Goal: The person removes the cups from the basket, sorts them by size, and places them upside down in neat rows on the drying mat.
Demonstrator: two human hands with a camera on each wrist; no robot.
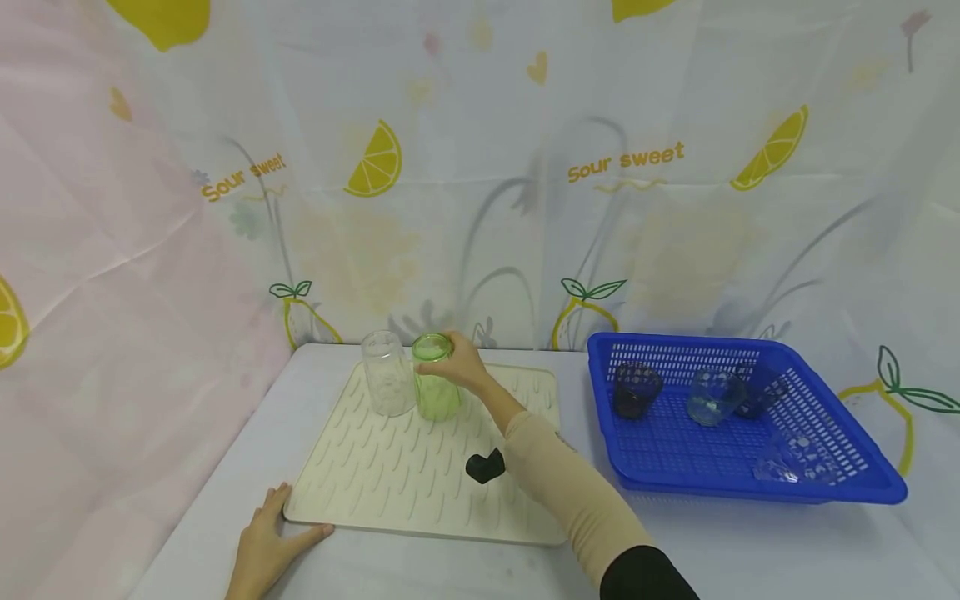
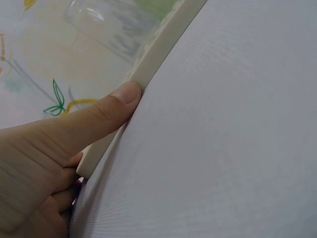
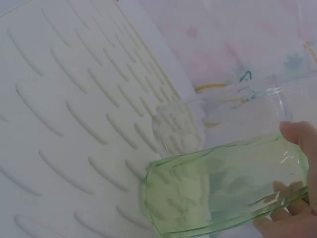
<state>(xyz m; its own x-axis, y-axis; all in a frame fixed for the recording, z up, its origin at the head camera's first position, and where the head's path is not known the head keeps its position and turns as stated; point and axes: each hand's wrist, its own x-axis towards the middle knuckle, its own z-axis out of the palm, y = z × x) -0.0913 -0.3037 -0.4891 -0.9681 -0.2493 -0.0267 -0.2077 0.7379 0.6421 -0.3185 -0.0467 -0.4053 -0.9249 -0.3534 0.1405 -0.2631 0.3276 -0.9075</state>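
While the right hand (image 1: 462, 367) grips the green glass (image 1: 437, 398) near its top, thumb and fingers curled round it, the work looks partway along. That glass stands upright over the mat (image 1: 420, 475), its lower end seeming to rest there; whether any of its weight is lifted, I cannot tell. Just beside it, on the left, the clear glass (image 1: 388, 379) stands on the same mat with no hand on it, so I judge that one settled and the green one nearly so. What seems left is in the basket (image 1: 720, 490), on the right of the bench (image 1: 480, 575), where neither hand reaches.

The left hand (image 1: 270, 537) lies loosely spread at the mat's near left corner, thumb against the near edge, holding no glass; it may be steadying the mat.

Counted, there are six glasses. Two are on the mat, one green and one clear. Four are in the basket: a dark glass (image 1: 637, 392) at the left, a pale glass (image 1: 708, 402) in the middle, a second dark glass (image 1: 761, 392) just right of it, and a patterned glass (image 1: 795, 458) toward the near right, hard to make out. One mat, one basket.
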